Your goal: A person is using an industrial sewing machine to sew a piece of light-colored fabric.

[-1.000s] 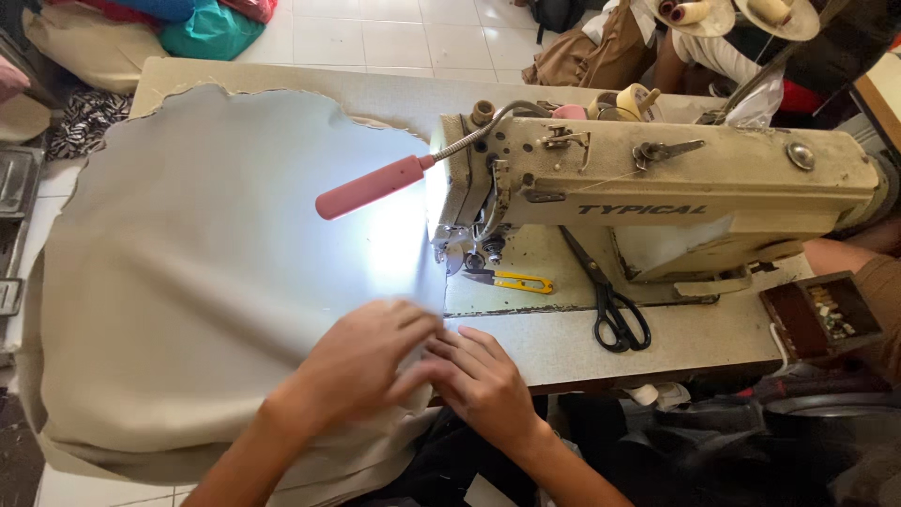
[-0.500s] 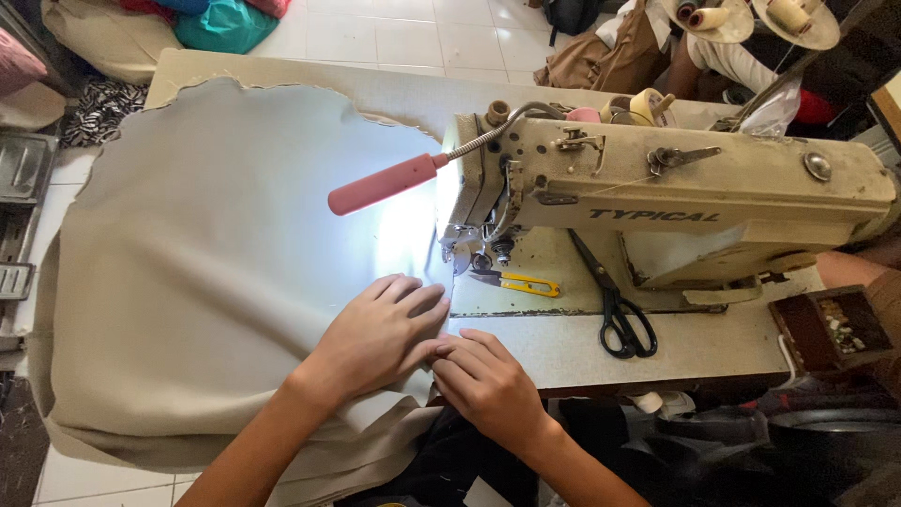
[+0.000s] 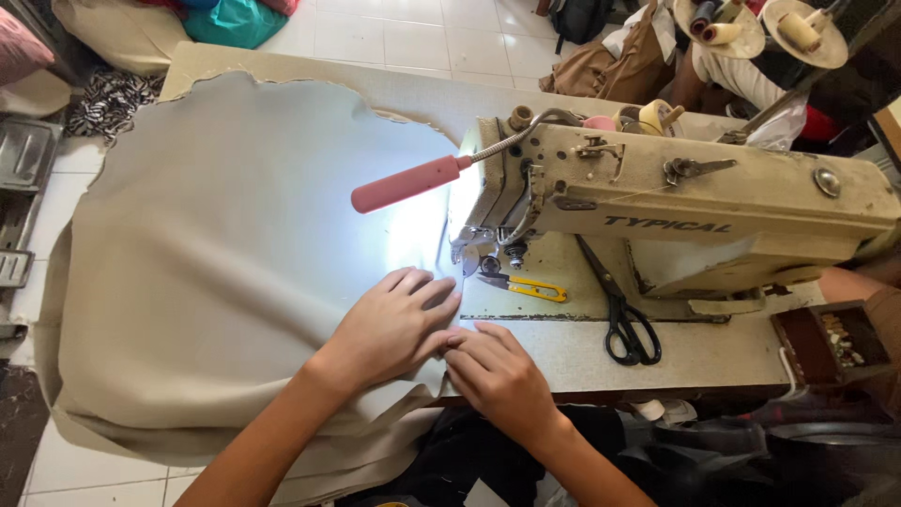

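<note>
A large beige sheet of fabric (image 3: 225, 244) lies spread over the sewing table and hangs off its near edge. My left hand (image 3: 394, 324) presses flat on the fabric's right edge, just in front of the needle area. My right hand (image 3: 497, 371) rests beside it, its fingertips pinching or pressing that same fabric edge near the table's front. A cream sewing machine (image 3: 676, 197) stands to the right, its presser foot (image 3: 483, 258) a short way beyond my fingers. A pink-handled lamp (image 3: 408, 183) on a flexible neck lights the fabric.
Yellow thread snips (image 3: 530, 286) and black scissors (image 3: 624, 314) lie on the machine bed. A small brown box (image 3: 831, 343) of bits sits at the right. Thread cones (image 3: 751, 28), bags and cloth piles lie on the tiled floor behind.
Both hands have slid slightly forward along the fabric edge toward the presser foot. The camera has shifted a little; the fabric otherwise lies the same.
</note>
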